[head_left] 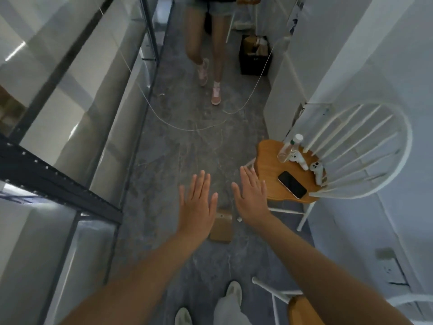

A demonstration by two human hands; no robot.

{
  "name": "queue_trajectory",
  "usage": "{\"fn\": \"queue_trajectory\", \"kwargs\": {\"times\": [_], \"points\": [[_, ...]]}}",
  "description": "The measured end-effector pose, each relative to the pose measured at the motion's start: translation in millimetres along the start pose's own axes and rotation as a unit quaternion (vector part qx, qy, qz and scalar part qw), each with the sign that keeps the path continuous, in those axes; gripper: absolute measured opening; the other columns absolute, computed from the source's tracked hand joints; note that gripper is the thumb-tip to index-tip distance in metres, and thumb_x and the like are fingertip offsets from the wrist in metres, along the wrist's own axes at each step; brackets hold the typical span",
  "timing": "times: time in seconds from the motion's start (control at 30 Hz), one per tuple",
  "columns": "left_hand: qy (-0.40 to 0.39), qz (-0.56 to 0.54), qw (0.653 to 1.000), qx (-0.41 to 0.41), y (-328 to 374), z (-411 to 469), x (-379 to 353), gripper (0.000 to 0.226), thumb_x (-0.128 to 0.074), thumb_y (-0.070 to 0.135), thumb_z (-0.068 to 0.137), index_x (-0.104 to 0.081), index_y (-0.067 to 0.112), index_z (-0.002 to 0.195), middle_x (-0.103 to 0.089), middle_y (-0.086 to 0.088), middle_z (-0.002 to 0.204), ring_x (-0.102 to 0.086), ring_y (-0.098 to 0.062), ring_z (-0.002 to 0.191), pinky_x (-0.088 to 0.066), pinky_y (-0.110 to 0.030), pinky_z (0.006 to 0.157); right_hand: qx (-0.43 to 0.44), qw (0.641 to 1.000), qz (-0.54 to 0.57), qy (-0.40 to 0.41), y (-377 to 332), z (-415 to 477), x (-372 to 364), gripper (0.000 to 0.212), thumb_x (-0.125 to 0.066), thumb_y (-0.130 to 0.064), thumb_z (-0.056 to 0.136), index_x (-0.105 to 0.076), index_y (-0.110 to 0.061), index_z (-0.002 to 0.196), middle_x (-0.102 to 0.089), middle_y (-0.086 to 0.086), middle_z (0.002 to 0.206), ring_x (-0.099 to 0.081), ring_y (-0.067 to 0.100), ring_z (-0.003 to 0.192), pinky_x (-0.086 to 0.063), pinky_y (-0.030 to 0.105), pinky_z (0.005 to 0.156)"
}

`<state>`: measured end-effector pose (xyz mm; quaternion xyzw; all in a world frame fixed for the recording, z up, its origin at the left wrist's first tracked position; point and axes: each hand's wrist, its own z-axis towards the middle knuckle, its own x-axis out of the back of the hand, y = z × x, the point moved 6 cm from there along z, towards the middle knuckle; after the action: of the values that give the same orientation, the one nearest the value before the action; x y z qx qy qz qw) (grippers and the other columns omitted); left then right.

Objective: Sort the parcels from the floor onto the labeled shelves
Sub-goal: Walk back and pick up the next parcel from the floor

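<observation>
A small brown cardboard parcel [222, 227] lies flat on the grey floor straight below my hands. Both arms are stretched forward over it. My left hand [198, 204] is flat, palm down, fingers spread, holding nothing, and covers the parcel's left edge in the view. My right hand [251, 195] is just to its right, also flat with its fingers apart and nothing in it. The black metal shelving [63, 184] with white shelf boards runs along the left side. No shelf labels are readable.
A white spindle chair [358, 148] with a wooden seat stands at the right, carrying a phone [292, 184], a bottle and white controllers. Another person's legs [206, 50] stand ahead in the aisle. A thin white cable [187, 127] loops across the floor. A black crate [255, 55] sits farther back.
</observation>
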<state>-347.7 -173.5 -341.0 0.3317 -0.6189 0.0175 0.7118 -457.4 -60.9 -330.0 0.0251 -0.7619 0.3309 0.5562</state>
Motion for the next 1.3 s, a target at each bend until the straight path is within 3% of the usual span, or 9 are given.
{"fn": "queue_trajectory", "kwargs": {"times": [0.07, 0.2, 0.3, 0.57, 0.73, 0.93, 1.07, 1.2, 1.3], "points": [[-0.024, 0.005, 0.999, 0.025, -9.2, 1.9, -29.6, 0.069, -0.011, 0.049, 0.101, -0.025, 0.017, 0.161, -0.018, 0.000, 0.170, -0.013, -0.019, 0.158, -0.009, -0.055, 0.125, 0.005, 1.000, 0.002, -0.011, 18.8, 16.3, -13.4, 0.059, -0.025, -0.040, 0.107, -0.015, -0.016, 0.160, -0.013, -0.003, 0.168, 0.000, 0.011, 0.155, 0.005, 0.043, 0.124], [-0.065, 0.013, 0.995, 0.075, -22.7, 14.9, -74.9, 0.076, 0.003, 0.053, 0.096, -0.012, 0.019, 0.163, -0.004, 0.004, 0.172, 0.002, -0.013, 0.158, 0.006, -0.045, 0.125, 0.002, 0.999, 0.005, -0.045, 59.8, 46.3, -41.1, 0.057, -0.027, -0.036, 0.108, -0.018, -0.015, 0.159, -0.015, -0.002, 0.167, -0.002, 0.012, 0.155, 0.004, 0.043, 0.124], [-0.079, -0.002, 0.991, 0.110, -34.8, 34.5, -112.9, 0.064, -0.008, 0.047, 0.105, -0.007, 0.021, 0.163, 0.000, 0.005, 0.172, 0.006, -0.011, 0.158, 0.009, -0.043, 0.125, -0.015, 0.997, -0.002, -0.074, 94.6, 71.9, -75.3, 0.056, -0.027, -0.035, 0.107, -0.017, -0.015, 0.159, -0.013, -0.002, 0.168, -0.001, 0.012, 0.155, 0.003, 0.044, 0.125], [-0.146, -0.030, 0.974, 0.172, -103.2, 48.1, -272.6, 0.056, -0.022, 0.037, 0.110, -0.011, 0.021, 0.163, -0.004, 0.005, 0.172, 0.001, -0.012, 0.159, 0.004, -0.042, 0.126, -0.037, 0.988, -0.043, -0.147, 185.2, 132.5, -210.0, 0.057, -0.028, -0.036, 0.107, -0.016, -0.016, 0.159, -0.012, -0.003, 0.168, -0.001, 0.012, 0.155, 0.002, 0.042, 0.124], [-0.151, -0.108, 0.952, 0.242, -179.7, 46.9, -384.1, 0.052, -0.031, 0.030, 0.110, -0.028, 0.013, 0.160, -0.025, -0.004, 0.169, -0.018, -0.019, 0.157, -0.013, -0.045, 0.128, -0.100, 0.982, -0.034, -0.158, 255.8, 158.1, -322.4, 0.058, -0.037, -0.030, 0.106, -0.020, -0.010, 0.158, -0.019, 0.006, 0.166, -0.011, 0.020, 0.154, -0.012, 0.043, 0.124], [-0.167, -0.274, 0.864, 0.387, -262.6, 32.0, -525.8, 0.049, -0.035, 0.026, 0.111, -0.037, 0.009, 0.156, -0.038, -0.009, 0.162, -0.035, -0.022, 0.150, -0.023, -0.028, 0.120, -0.244, 0.953, 0.118, -0.137, 342.4, 164.3, -474.4, 0.056, -0.042, -0.025, 0.105, -0.027, -0.006, 0.155, -0.023, 0.014, 0.163, -0.028, 0.028, 0.148, -0.022, 0.039, 0.121], [-0.191, -0.313, 0.824, 0.432, -297.8, 40.0, -615.9, 0.049, -0.033, 0.029, 0.111, -0.041, 0.007, 0.153, -0.040, -0.011, 0.161, -0.036, -0.024, 0.149, -0.024, -0.030, 0.120, -0.336, 0.908, 0.224, -0.108, 396.7, 174.6, -550.6, 0.051, -0.037, -0.028, 0.107, -0.034, -0.006, 0.153, -0.030, 0.015, 0.159, -0.032, 0.029, 0.146, -0.026, 0.033, 0.118], [-0.201, -0.379, 0.755, 0.496, -308.1, 42.4, -680.8, 0.063, -0.029, 0.056, 0.104, -0.050, 0.018, 0.150, -0.045, -0.010, 0.158, -0.047, -0.031, 0.141, -0.033, -0.047, 0.121, -0.439, 0.827, 0.325, -0.132, 421.1, 170.3, -599.4, 0.063, -0.023, -0.053, 0.105, -0.047, -0.011, 0.145, -0.050, 0.007, 0.147, -0.047, 0.028, 0.136, -0.035, 0.038, 0.114], [-0.195, -0.397, 0.727, 0.525, -300.1, 42.6, -696.0, 0.057, -0.023, 0.044, 0.110, -0.035, 0.014, 0.157, -0.036, -0.012, 0.162, -0.037, -0.031, 0.147, -0.027, -0.042, 0.123, -0.468, 0.791, 0.374, -0.124, 423.4, 164.5, -617.9, 0.075, -0.018, -0.067, 0.098, -0.042, -0.019, 0.151, -0.044, 0.007, 0.155, -0.042, 0.027, 0.141, -0.031, 0.047, 0.120]]}}
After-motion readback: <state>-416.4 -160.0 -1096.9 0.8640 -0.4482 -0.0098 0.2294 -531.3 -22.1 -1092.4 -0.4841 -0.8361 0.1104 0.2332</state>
